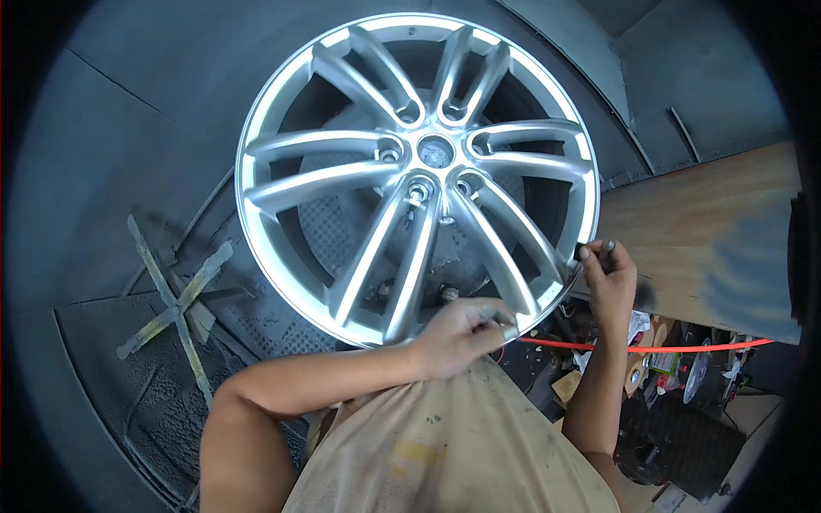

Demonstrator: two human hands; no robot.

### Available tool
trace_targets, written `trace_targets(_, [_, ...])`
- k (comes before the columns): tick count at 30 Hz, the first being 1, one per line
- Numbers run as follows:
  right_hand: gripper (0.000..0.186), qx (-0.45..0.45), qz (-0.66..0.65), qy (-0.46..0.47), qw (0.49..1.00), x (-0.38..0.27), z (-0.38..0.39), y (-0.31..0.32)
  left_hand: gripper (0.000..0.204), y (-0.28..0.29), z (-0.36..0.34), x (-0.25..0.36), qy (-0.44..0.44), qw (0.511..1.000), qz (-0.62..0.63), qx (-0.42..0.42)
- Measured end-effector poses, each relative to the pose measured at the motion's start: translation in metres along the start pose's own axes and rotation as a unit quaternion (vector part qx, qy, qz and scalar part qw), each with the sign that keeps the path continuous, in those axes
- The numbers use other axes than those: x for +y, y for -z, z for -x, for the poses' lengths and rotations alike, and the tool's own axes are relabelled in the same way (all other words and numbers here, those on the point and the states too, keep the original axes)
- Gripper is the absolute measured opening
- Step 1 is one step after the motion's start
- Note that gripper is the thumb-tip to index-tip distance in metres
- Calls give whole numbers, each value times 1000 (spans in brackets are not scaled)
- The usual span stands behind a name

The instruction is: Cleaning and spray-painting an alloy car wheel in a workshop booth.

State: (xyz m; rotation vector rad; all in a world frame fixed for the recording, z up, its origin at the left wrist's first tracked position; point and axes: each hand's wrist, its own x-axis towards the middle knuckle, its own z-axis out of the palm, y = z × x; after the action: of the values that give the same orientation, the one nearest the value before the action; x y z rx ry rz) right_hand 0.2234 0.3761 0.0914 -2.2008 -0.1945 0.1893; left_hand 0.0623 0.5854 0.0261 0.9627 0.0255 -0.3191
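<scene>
Pinching sm. dark pad point(581, 251) at alloy wheel's point(434, 178) lower-right edge: R hand point(611, 286). L hand point(462, 338) at bottom edge, fingers curled; can't tell if gripping. Wheel face-up over dark round stand point(329, 227); spokes point(376, 248) silver, edge prob. unfinished, amt. left unclear.

A loose tan cloth garment point(466, 462) covers the person's torso, its fabric gathering into soft creases near the top and widening toward the lower edge. A pale yellow stain point(413, 453) marks its front, with a few small dark spots point(434, 420) above and greyish soiling around. Both forearms are bare, and grey smudges show on the left hand point(466, 335).
</scene>
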Motion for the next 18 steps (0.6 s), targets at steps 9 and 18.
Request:
trace_targets(9, [15,203,-33,-35,978,-43,30,-54,17,145,74,127,-215,929,-278,-115])
trace_targets(18, [15,323,-28,-171,930,-59,44,-101,13,283,31,218,-221,853,-460,-107])
